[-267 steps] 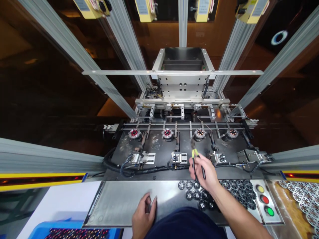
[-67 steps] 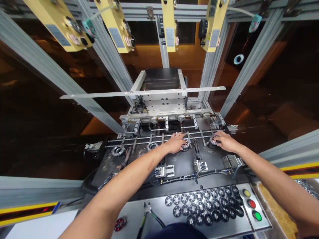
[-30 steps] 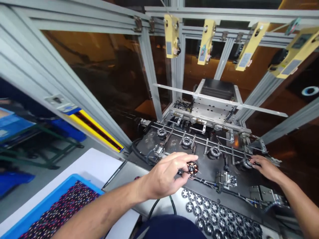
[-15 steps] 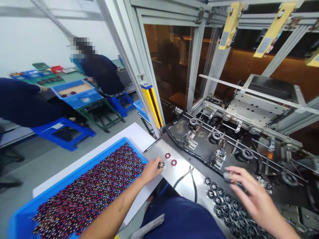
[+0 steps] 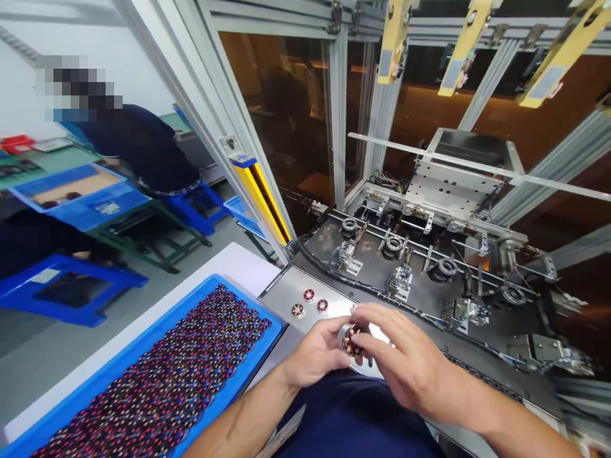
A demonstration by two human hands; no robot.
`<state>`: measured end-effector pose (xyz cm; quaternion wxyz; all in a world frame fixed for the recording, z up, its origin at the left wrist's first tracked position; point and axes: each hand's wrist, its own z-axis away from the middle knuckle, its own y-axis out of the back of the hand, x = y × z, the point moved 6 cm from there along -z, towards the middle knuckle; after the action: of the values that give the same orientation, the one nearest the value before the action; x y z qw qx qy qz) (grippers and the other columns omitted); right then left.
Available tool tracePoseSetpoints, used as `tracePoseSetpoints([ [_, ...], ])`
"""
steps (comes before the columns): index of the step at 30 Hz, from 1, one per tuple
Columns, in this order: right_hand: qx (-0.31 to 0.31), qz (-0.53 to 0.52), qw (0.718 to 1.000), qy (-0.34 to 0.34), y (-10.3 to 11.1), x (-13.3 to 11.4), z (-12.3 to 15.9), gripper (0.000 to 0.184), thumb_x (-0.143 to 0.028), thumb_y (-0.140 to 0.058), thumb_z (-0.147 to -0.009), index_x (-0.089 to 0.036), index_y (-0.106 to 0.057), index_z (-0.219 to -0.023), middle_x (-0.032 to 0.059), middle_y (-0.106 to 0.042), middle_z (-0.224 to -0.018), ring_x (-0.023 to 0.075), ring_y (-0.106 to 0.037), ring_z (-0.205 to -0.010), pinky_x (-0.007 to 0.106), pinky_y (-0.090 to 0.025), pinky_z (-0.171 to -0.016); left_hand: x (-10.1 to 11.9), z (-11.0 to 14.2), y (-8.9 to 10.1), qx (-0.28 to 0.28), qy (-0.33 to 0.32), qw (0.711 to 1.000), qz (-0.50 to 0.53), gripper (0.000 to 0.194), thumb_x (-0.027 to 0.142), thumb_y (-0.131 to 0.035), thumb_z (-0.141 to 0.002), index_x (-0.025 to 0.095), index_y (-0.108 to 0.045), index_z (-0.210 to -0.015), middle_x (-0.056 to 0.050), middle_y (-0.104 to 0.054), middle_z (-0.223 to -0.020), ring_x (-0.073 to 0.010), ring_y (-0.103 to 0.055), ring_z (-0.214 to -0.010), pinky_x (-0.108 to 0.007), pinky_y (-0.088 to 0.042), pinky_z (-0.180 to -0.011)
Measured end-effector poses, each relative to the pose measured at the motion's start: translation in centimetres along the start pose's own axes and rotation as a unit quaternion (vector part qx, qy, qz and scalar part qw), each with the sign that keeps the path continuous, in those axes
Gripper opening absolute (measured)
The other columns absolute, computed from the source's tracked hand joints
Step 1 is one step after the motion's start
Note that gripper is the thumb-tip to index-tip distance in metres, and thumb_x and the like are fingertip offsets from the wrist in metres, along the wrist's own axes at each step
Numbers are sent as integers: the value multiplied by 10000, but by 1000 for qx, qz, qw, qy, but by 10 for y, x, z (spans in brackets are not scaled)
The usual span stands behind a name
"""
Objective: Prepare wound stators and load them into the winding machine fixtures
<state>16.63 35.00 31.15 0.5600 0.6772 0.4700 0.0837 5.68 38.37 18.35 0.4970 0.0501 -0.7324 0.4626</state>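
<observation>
Both my hands meet in front of my body over the metal plate. My left hand grips a round motor stator with copper windings between thumb and fingers. Fingers of my right hand are closed on the same stator from the right, hiding part of it. On the plate just beyond my left hand lie two red-wound stators, a farther one and a nearer one, and a brownish stator. My hands and forearm cover much of the plate's right part.
A blue tray packed with wound stators is at my left on a white table. Ahead is a machine bed with ring-shaped fixtures and a yellow-black safety post. Co-workers sit at the far left.
My left hand has let go of the brownish stator on the plate. My right hand has come left with the part it held, and both hands now hold it. The view has swung right.
</observation>
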Motion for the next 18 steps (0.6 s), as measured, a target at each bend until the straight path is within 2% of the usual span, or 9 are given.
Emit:
tracePoseSetpoints([
  [2,74,-63,992,-79,15,7,9,400,-68,-536,-905,-218,-549,-1276,165,-620,-1295,265,-602,-1200,444,-557,-952,8,-1,3,6,-37,999,-31,623,527,-885,-642,188,-732,-1141,-72,-612,-961,-147,-576,-788,-264,-487,-714],
  [4,133,-168,957,-196,18,22,19,244,-208,-641,-900,-234,-609,-1140,106,-681,-1057,221,-661,-924,374,-577,-777,17,-1,3,3,-79,994,-70,591,498,-888,-652,232,-744,-1160,-74,-594,-1015,-156,-568,-839,-263,-480,-732],
  [5,134,-228,931,-251,13,28,23,180,-291,-690,-883,-226,-632,-1040,65,-676,-912,186,-637,-782,331,-554,-683,21,-2,2,-4,-90,992,-83,584,479,-884,-667,258,-736,-1187,-68,-590,-1017,-159,-568,-859,-263,-478,-744],
  [6,116,-286,904,-296,4,33,25,195,-368,-724,-859,-212,-643,-944,28,-645,-793,152,-587,-676,293,-513,-610,24,-2,-1,-13,-97,991,-92,579,460,-878,-685,283,-723,-1213,-62,-591,-1007,-160,-570,-873,-262,-479,-754],
  [8,59,-384,852,-352,-16,37,26,308,-471,-745,-824,-183,-639,-807,-15,-575,-665,104,-488,-583,242,-421,-541,28,-3,-6,-27,-109,988,-106,548,420,-875,-705,315,-716,-1219,-51,-598,-987,-162,-579,-907,-258,-482,-778],
  [11,15,-485,788,-379,-33,39,24,377,-502,-766,-791,-162,-617,-729,-44,-508,-589,73,-406,-535,215,-315,-505,33,-4,-12,-37,-127,983,-124,486,383,-886,-700,321,-740,-1160,-49,-625,-988,-166,-591,-955,-263,-487,-822],
  [14,17,-566,733,-377,-34,43,25,362,-458,-788,-780,-158,-602,-697,-55,-486,-527,65,-398,-478,210,-295,-479,34,-4,-14,-49,-129,983,-123,478,350,-891,-697,312,-744,-1150,-66,-660,-1000,-177,-617,-953,-284,-509,-818],
  [16,50,-632,690,-350,-30,46,28,352,-419,-775,-798,-158,-585,-656,-52,-477,-524,59,-396,-452,208,-301,-459,35,-4,-13,-49,-135,981,-127,478,330,-897,-689,292,-749,-1142,-82,-680,-1000,-189,-635,-945,-299,-523,-810],
  [18,115,-680,653,-313,-26,49,33,324,-407,-756,-813,-155,-608,-672,-42,-484,-565,64,-420,-466,207,-327,-456,38,-3,-12,-42,-150,978,-135,481,316,-905,-678,282,-753,-1132,-88,-693,-1004,-194,-646,-938,-313,-532,-814],
])
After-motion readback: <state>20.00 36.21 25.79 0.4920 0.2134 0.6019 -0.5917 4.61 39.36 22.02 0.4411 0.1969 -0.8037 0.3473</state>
